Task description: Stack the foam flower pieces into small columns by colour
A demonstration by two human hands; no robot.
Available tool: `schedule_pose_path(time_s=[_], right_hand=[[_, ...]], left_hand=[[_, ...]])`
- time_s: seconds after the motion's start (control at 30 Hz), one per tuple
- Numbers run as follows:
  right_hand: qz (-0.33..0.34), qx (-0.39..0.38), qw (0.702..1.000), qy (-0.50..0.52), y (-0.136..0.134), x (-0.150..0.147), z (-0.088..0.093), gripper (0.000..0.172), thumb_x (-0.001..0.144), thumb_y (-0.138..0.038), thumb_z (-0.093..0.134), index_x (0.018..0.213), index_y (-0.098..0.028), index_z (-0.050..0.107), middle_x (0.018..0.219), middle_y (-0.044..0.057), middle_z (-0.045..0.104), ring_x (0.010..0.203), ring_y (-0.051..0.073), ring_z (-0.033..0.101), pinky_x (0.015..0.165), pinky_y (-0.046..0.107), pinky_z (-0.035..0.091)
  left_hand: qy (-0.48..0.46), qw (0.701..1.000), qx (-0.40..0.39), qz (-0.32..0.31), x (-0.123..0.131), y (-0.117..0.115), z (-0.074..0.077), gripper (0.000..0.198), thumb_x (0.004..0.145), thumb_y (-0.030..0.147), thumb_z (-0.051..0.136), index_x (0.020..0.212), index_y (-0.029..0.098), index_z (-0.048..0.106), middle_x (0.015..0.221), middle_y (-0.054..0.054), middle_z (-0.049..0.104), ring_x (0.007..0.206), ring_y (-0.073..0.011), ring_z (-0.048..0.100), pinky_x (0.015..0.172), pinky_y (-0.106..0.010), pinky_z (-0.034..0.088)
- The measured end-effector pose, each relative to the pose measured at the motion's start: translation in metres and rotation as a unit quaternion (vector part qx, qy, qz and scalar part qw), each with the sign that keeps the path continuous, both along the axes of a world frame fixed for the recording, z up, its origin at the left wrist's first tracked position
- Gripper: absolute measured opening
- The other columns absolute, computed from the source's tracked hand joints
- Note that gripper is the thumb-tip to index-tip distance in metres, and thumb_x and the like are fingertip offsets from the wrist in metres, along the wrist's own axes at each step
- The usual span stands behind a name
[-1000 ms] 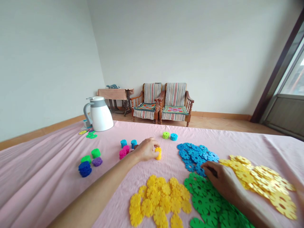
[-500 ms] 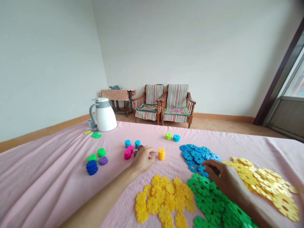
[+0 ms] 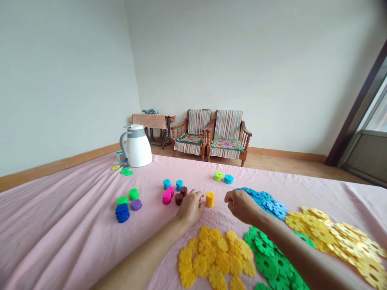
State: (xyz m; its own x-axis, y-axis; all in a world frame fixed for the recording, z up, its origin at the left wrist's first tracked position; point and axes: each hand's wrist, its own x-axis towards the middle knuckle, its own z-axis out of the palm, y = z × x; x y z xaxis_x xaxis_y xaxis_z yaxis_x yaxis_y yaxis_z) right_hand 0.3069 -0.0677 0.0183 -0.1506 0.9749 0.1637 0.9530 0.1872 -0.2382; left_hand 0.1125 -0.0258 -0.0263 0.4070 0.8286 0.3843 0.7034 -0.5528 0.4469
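A short upright stack of yellow snowflake discs stands between my two hands. Just left of it is my left hand, fingers curved and apart, with nothing visible in them. On the other side, my right hand hovers with its fingers pinched together; whatever they may hold is hidden. Brown disc stacks sit against the left hand's far side, partly covered by it. Loose blue discs lie behind the right hand, and green discs spread under its forearm. Nearer me is a pile of loose yellow discs.
Pink stacks, light-blue stacks and a dark-blue stack stand to the left. A lime stack is farther back. A white jug stands at the far left of the pink cloth. Pale yellow discs lie right.
My right hand has moved left from the blue and green discs to near the yellow stack. My left hand stays beside that stack. The whole view has shifted slightly.
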Motion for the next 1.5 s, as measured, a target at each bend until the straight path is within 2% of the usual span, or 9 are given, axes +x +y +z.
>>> schedule_pose_path(time_s=[0.17,0.4,0.6,0.83,1.0,1.1,1.17,1.3,1.5], right_hand=[[-0.007,-0.015,0.999,-0.039,0.016,-0.015,-0.004,0.027,0.071,-0.006,0.046,0.085,-0.015,0.067,0.089,0.012,0.069,0.085,0.020,0.063,0.067,0.025,0.039],[0.004,-0.022,0.997,-0.072,0.017,-0.030,-0.002,0.030,0.075,-0.008,0.043,0.094,-0.015,0.064,0.094,0.013,0.067,0.086,0.021,0.063,0.065,0.025,0.041],[-0.005,-0.017,0.997,-0.069,0.017,-0.033,-0.002,0.026,0.074,-0.008,0.041,0.086,-0.015,0.063,0.089,0.013,0.067,0.080,0.022,0.064,0.061,0.026,0.040],[-0.035,-0.008,0.999,0.022,0.019,-0.027,-0.014,0.024,0.073,-0.010,0.045,0.090,-0.015,0.061,0.089,0.010,0.067,0.084,0.020,0.062,0.068,0.025,0.039],[-0.048,-0.008,0.987,0.151,0.013,-0.029,-0.023,0.043,0.069,-0.010,0.050,0.112,-0.014,0.050,0.079,0.004,0.068,0.077,0.015,0.061,0.070,0.023,0.040],[-0.069,-0.028,0.969,0.237,0.009,-0.033,-0.025,0.042,0.070,-0.007,0.046,0.112,-0.012,0.046,0.072,0.004,0.068,0.072,0.014,0.063,0.068,0.023,0.042],[-0.087,-0.062,0.948,0.299,0.008,-0.035,-0.025,0.042,0.071,-0.008,0.042,0.113,-0.012,0.043,0.075,0.005,0.069,0.062,0.013,0.064,0.059,0.022,0.044],[-0.123,-0.144,0.888,0.419,0.003,-0.038,-0.021,0.045,0.072,-0.013,0.041,0.117,-0.013,0.033,0.089,0.011,0.069,0.046,0.013,0.062,0.036,0.021,0.038],[-0.159,-0.186,0.803,0.543,-0.010,-0.040,-0.010,0.046,0.074,-0.014,0.041,0.119,-0.014,0.030,0.099,0.016,0.065,0.046,0.012,0.063,0.032,0.018,0.033]], left_hand=[[0.018,1.000,0.002,-0.015,0.001,0.000,0.003,0.026,0.072,0.003,0.046,0.089,0.017,0.060,0.087,-0.004,0.058,0.080,-0.0167,0.056,0.072,-0.025,0.043],[0.033,0.999,-0.001,-0.031,0.001,0.001,0.005,0.028,0.072,0.002,0.044,0.089,0.017,0.060,0.087,-0.004,0.059,0.084,-0.0175,0.056,0.076,-0.027,0.043],[0.047,0.998,0.003,-0.041,0.002,-0.001,0.006,0.018,0.076,0.007,0.045,0.082,0.016,0.059,0.085,-0.005,0.058,0.084,-0.0183,0.057,0.076,-0.028,0.043],[0.033,0.998,-0.006,-0.045,0.001,-0.001,0.009,0.025,0.071,0.004,0.044,0.086,0.017,0.060,0.087,-0.005,0.059,0.082,-0.0179,0.056,0.075,-0.027,0.043],[-0.007,0.999,-0.008,-0.032,0.001,0.000,0.005,0.030,0.069,0.002,0.043,0.090,0.017,0.059,0.085,-0.004,0.061,0.081,-0.0169,0.058,0.075,-0.027,0.045],[-0.052,0.998,-0.029,-0.012,0.001,-0.002,0.000,0.035,0.072,0.004,0.044,0.103,0.018,0.053,0.083,-0.003,0.063,0.079,-0.0160,0.060,0.074,-0.027,0.046],[-0.074,0.996,-0.046,-0.006,0.002,-0.003,-0.003,0.038,0.074,0.006,0.046,0.110,0.019,0.049,0.088,-0.003,0.064,0.079,-0.0153,0.061,0.074,-0.027,0.047],[-0.085,0.994,-0.070,-0.004,0.003,-0.004,-0.005,0.044,0.074,0.007,0.047,0.115,0.021,0.045,0.096,-0.004,0.066,0.078,-0.0147,0.063,0.073,-0.026,0.048],[-0.087,0.993,-0.072,-0.024,0.003,-0.005,-0.004,0.050,0.071,0.005,0.045,0.118,0.023,0.044,0.092,-0.001,0.068,0.084,-0.0153,0.064,0.075,-0.025,0.049]])
